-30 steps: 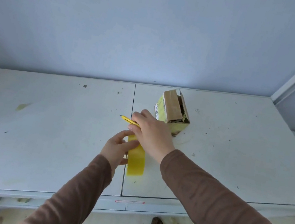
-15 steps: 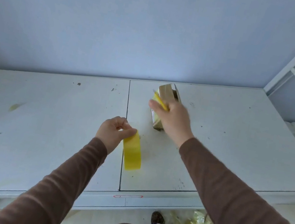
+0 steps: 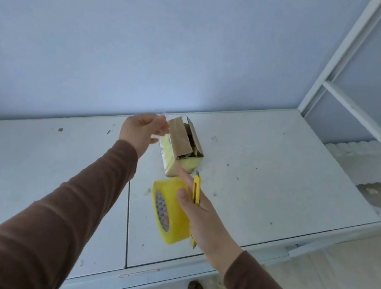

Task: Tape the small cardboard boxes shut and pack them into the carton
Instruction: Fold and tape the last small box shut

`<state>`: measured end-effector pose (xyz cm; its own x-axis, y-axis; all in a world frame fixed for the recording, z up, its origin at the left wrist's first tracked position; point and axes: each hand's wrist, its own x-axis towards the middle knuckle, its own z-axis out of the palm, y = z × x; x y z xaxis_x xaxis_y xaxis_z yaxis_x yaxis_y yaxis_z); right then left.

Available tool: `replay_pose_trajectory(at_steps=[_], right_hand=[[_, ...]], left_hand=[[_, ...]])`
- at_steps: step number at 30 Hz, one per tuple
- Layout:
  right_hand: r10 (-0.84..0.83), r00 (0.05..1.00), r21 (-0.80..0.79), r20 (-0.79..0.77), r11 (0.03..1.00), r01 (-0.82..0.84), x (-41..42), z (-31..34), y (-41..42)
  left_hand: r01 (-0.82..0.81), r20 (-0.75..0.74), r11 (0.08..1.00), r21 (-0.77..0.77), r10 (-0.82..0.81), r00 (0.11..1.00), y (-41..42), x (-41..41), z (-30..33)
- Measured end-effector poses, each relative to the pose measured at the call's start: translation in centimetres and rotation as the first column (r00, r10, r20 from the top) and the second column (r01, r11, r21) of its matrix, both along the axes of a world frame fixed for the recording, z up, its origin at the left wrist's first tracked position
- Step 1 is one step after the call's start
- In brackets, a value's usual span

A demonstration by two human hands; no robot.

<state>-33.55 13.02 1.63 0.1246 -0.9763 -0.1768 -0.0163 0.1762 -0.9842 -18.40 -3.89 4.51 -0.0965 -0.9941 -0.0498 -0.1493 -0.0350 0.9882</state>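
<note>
**Small box, still open, on the worktop**

The box [image 3: 182,148] stands on the white worktop [image 3: 266,183], flaps apart, crumpled brown filling inside. The left hand [image 3: 143,130] pinches clear tape at its far flap. The right hand [image 3: 198,209] grips a tape roll [image 3: 170,210] and yellow knife [image 3: 196,191].

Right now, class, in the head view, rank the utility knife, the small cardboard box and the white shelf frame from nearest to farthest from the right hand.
1. utility knife: held in the right hand, alongside the tape roll.
2. small cardboard box: just beyond the fingertips, on the table.
3. white shelf frame: far right, past the table's end.
</note>
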Motion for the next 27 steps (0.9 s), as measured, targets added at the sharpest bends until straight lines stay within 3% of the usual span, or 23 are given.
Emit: replay_pose_trajectory(at_steps=[4, 8, 12, 16, 27], right_hand=[[-0.14, 0.99, 0.063, 0.025, 0.988, 0.138, -2.0, 2.1, -0.7], [-0.205, 0.979, 0.06, -0.008, 0.977, 0.205, -3.7, 4.2, -3.2], [-0.208, 0.978, 0.144, -0.031, 0.967, 0.21, -4.0, 4.2, -4.9], [-0.185, 0.981, 0.217, -0.054, 0.957, 0.192, -4.2, 3.3, -6.0], [-0.112, 0.982, 0.301, -0.153, 0.941, 0.155, -2.5, 1.4, -8.2]], left_hand=[[0.048, 0.004, 0.992, -0.121, -0.047, 0.999, -5.6, -4.4, 0.9], [0.095, -0.034, 0.991, -0.099, -0.099, 0.995, -9.0, -6.2, -2.2], [0.143, 0.051, 0.988, -0.056, -0.14, 0.989, -10.6, -6.8, -5.1], [0.079, 0.175, 0.992, -0.095, -0.061, 0.983, -11.0, -6.2, -6.9], [-0.112, 0.063, 0.993, -0.024, 0.113, 0.992, -11.2, -4.4, -9.3]])
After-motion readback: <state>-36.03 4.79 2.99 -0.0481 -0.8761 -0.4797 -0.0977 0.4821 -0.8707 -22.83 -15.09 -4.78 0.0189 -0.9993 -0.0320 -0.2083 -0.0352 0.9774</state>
